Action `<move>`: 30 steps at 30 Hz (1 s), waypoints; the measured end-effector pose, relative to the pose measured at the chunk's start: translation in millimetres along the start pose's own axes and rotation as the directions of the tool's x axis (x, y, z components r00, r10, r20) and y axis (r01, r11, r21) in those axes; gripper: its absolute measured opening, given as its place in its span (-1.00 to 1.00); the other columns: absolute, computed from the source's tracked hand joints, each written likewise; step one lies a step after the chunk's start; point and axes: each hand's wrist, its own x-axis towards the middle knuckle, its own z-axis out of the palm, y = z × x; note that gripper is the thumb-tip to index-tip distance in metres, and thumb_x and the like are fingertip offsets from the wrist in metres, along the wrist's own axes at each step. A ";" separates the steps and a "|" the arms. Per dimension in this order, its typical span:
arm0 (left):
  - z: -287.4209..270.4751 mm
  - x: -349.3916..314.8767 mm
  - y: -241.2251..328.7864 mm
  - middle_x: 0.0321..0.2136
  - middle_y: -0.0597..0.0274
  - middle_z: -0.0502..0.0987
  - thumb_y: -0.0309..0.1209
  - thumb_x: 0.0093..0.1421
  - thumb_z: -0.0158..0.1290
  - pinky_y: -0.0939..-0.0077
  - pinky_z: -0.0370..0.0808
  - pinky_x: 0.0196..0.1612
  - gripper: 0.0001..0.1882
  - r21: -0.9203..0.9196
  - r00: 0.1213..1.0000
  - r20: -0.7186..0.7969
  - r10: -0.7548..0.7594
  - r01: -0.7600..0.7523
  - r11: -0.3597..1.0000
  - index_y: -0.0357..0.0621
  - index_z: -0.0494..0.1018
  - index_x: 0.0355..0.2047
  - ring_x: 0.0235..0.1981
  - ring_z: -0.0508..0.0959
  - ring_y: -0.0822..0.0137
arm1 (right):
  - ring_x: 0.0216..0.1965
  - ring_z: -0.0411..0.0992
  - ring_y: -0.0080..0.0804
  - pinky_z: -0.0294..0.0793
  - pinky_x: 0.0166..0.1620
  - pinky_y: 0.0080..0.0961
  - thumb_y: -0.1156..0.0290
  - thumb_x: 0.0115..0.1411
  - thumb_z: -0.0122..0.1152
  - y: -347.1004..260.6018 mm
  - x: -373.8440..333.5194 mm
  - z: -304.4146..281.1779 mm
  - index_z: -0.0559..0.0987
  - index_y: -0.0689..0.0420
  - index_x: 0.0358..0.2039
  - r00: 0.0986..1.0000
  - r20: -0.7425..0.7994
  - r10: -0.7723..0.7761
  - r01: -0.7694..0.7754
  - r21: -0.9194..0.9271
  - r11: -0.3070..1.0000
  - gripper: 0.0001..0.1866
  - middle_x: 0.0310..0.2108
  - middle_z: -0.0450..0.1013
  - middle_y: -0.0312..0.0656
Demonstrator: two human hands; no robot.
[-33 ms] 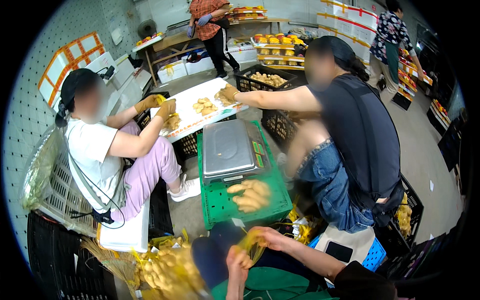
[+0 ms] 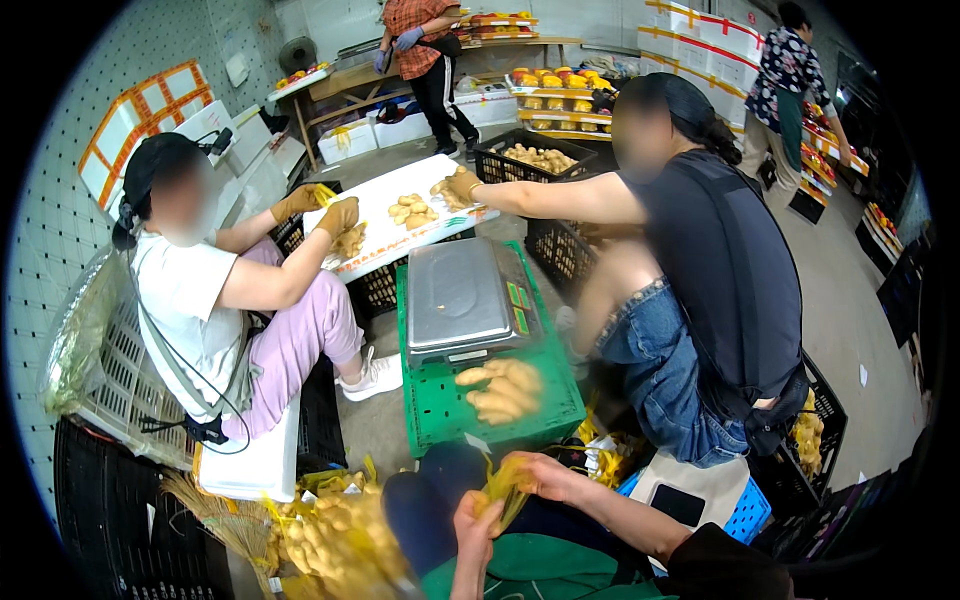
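My left hand (image 2: 477, 522) and my right hand (image 2: 548, 477) are over my lap, both closed on a yellow net bag (image 2: 507, 486) stretched between them. A small white tag (image 2: 477, 443) stands at the bag's far end. Just ahead, a few pale tan potatoes (image 2: 503, 392) lie together on an upturned green crate (image 2: 440, 425). Behind them on the same crate is a weighing scale (image 2: 457, 298) with a bare metal plate. Whether anything is inside the net bag cannot be made out.
Filled yellow net bags (image 2: 335, 535) lie at lower left beside a straw broom (image 2: 222, 520). Two co-workers sit left and right, their gloved hands at a white board (image 2: 375, 240) with potatoes. A phone (image 2: 678, 503) rests at my right. Black crates (image 2: 555, 250) stand beyond.
The yellow net bag looks slightly more spread between my hands. Both hands keep nearly the same place, and the potatoes and scale stay put.
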 end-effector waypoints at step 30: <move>4.4 8.3 -11.8 -0.66 0.38 0.23 -0.39 0.20 -0.10 0.64 0.16 -0.66 -0.92 -0.497 0.881 0.068 -0.469 0.437 0.750 -0.09 0.34 -0.41 -0.70 0.22 0.52 | -0.33 0.47 -0.09 0.43 -0.32 -0.34 0.36 0.06 0.13 19.3 0.4 8.5 0.47 0.06 -0.25 0.679 0.121 -0.725 0.300 -0.946 0.123 -0.79 -0.37 0.48 -0.08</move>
